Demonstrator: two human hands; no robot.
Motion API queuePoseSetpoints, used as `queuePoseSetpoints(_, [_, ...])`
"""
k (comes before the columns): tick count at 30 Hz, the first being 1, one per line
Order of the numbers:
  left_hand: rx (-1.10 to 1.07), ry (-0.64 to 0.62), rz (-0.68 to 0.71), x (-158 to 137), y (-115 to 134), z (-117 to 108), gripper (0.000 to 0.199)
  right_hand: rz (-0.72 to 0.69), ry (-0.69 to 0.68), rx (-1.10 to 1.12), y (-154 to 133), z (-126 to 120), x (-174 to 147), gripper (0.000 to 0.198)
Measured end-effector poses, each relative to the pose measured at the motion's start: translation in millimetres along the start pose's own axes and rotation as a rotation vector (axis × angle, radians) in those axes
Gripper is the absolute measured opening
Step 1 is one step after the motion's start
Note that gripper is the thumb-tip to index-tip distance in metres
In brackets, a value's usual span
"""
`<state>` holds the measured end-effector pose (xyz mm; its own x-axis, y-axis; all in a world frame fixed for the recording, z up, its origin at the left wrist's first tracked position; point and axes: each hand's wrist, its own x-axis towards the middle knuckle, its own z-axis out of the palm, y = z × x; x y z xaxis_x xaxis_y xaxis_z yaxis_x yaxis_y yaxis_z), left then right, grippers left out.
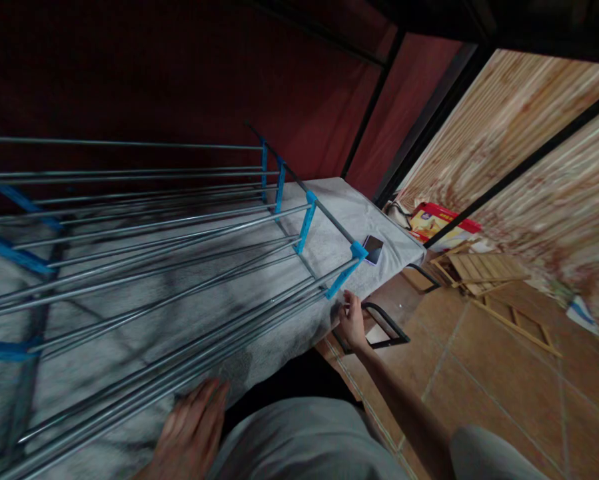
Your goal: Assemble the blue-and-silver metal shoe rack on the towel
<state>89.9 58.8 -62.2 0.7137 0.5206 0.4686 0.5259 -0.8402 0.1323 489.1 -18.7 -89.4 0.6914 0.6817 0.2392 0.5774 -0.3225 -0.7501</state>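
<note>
A metal rack of thin grey rods with blue plastic joints [306,223] lies along a bed-like surface covered with a grey cloth [249,360]. My left hand [194,423] rests on the cloth by the near rods, palm down with its fingers stretched out; no object shows in it. Beside the rack's near right corner is my right hand [353,321], at the cloth's edge. Its fingers are loosely bent and apart, with nothing visible between them. Just beyond that corner, a dark-screened phone [373,250] lies on the cloth.
Black metal frame posts [374,113] stand at the far side before a dark red wall covering [179,80]. On the tiled floor [459,373] to the right lie a folded wooden piece [489,270] and a red and yellow box [442,223]. A black-framed seat [386,327] stands below my right hand.
</note>
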Motion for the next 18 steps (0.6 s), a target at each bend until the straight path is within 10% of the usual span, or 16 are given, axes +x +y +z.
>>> queuePoseSetpoints(6, [0.100,-0.197,-0.047,63.7,-0.9,61.1,0.036,-0.083,-0.146,0.019,4.7,17.9,28.0,0.021])
queuePoseSetpoints(18, [-0.040,-0.235,-0.093,65.7,-19.9,52.7,0.038,-0.063,-0.149,-0.020,3.9,27.1,27.4,0.006])
